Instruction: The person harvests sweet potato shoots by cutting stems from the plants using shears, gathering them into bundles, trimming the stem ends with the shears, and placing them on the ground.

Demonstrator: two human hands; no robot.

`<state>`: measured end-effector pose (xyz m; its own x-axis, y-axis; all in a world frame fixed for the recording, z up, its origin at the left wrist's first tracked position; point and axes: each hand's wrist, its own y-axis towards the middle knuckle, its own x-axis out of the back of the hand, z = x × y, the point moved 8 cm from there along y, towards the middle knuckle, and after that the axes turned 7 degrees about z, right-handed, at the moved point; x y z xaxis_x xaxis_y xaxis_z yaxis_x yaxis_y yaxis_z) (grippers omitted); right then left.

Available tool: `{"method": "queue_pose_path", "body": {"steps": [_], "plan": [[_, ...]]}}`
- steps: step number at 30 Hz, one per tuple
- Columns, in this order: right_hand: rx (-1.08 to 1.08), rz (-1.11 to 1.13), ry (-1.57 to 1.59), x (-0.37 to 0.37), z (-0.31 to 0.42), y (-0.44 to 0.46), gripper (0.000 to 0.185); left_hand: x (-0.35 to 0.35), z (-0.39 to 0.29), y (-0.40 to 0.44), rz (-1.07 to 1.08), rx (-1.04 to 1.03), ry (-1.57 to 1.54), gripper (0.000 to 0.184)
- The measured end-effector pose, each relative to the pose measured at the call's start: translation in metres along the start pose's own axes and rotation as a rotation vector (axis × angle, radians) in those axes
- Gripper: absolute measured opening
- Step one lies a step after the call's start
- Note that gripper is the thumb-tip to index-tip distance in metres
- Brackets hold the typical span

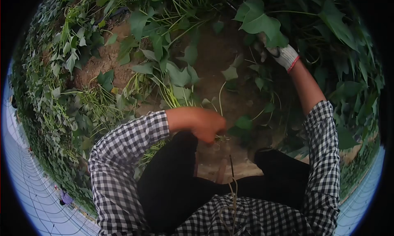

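Note:
My left hand (207, 127) is bare and smeared by motion, low in front of my knees. Its fingers are curled closed, and thin pale stem ends (223, 139) poke out beside them. Farther out at the upper right, my right hand (283, 55) wears a white knitted glove with a red cuff. A broad lobed leaf (262, 20) covers part of that hand. The visible gloved fingers look bent, and a dark curved piece shows against them; what it belongs to is hidden. Leafy green vines (176, 78) lie just beyond my left forearm.
Bare brown soil (209, 51) lies between the vine rows. Several bunches of cut-looking stems (111, 100) rest at the left. Dense foliage (344, 63) stands at the right. A thin dry stem (234, 191) hangs before my checked shirt. Another person (65, 198) is far off at the lower left.

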<state>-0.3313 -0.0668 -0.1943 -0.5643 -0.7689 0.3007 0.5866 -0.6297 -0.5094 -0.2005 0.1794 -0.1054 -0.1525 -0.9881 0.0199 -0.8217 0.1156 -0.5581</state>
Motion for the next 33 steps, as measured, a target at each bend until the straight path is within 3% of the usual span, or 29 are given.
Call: {"method": "queue_pose_path", "body": {"steps": [1, 4, 5, 8, 10, 12, 15, 17, 19, 21, 23, 27, 28, 30, 32, 33], "plan": [[0.000, 0.003, 0.020, 0.003, 0.001, -0.001, 0.033, -0.016, -0.022, 0.001, 0.146, -0.132, -0.106, 0.033], [-0.005, 0.031, 0.024, 0.011, 0.003, -0.006, 0.035, 0.020, -0.027, -0.001, -0.160, -0.090, -0.009, 0.034], [-0.003, 0.045, 0.005, 0.012, 0.003, -0.008, 0.036, 0.048, -0.006, -0.003, -0.440, 0.058, 0.121, 0.027], [0.016, 0.079, -0.081, 0.007, 0.001, -0.011, 0.039, 0.133, 0.013, -0.049, -1.217, 0.221, 0.651, 0.020], [0.044, 0.090, -0.152, 0.004, -0.006, -0.007, 0.041, 0.175, 0.023, -0.066, -1.366, 0.319, 0.895, 0.021], [0.094, 0.092, -0.250, 0.000, -0.016, -0.002, 0.044, 0.202, 0.048, -0.069, -1.468, 0.362, 0.880, 0.018], [0.206, 0.091, -0.462, -0.008, -0.023, 0.003, 0.047, 0.221, 0.087, -0.058, -1.413, 0.527, 0.753, 0.018], [0.257, 0.094, -0.717, -0.018, -0.023, 0.005, 0.050, 0.218, 0.087, -0.055, -1.487, 0.448, 0.756, 0.019], [-0.151, 0.239, -1.350, -0.020, 0.020, -0.014, 0.050, 0.215, 0.082, -0.054, -1.531, 0.377, 0.748, 0.021], [0.167, 0.153, -0.744, -0.018, 0.000, -0.001, 0.051, 0.212, 0.076, -0.053, -1.552, 0.317, 0.726, 0.024], [0.183, 0.123, -0.354, -0.012, -0.006, 0.002, 0.052, 0.216, 0.082, -0.051, -1.539, 0.371, 0.608, 0.025], [-0.250, 0.155, 0.072, -0.024, 0.039, -0.005, 0.056, 0.226, 0.093, -0.054, -1.551, 0.450, 0.442, 0.030], [0.105, 0.123, -0.081, -0.020, 0.000, 0.014, 0.053, 0.229, 0.096, -0.056, -1.539, 0.479, 0.422, 0.028], [0.444, 0.041, -0.419, -0.025, 0.013, 0.011, 0.047, 0.233, 0.100, -0.061, -1.517, 0.541, 0.384, 0.026], [0.397, -0.058, -0.790, -0.028, 0.013, 0.011, 0.041, 0.231, 0.101, -0.064, -1.491, 0.556, 0.389, 0.022], [0.329, -0.098, -0.652, -0.022, 0.014, 0.011, 0.040, 0.230, 0.101, -0.065, -1.478, 0.563, 0.392, 0.020]]}}
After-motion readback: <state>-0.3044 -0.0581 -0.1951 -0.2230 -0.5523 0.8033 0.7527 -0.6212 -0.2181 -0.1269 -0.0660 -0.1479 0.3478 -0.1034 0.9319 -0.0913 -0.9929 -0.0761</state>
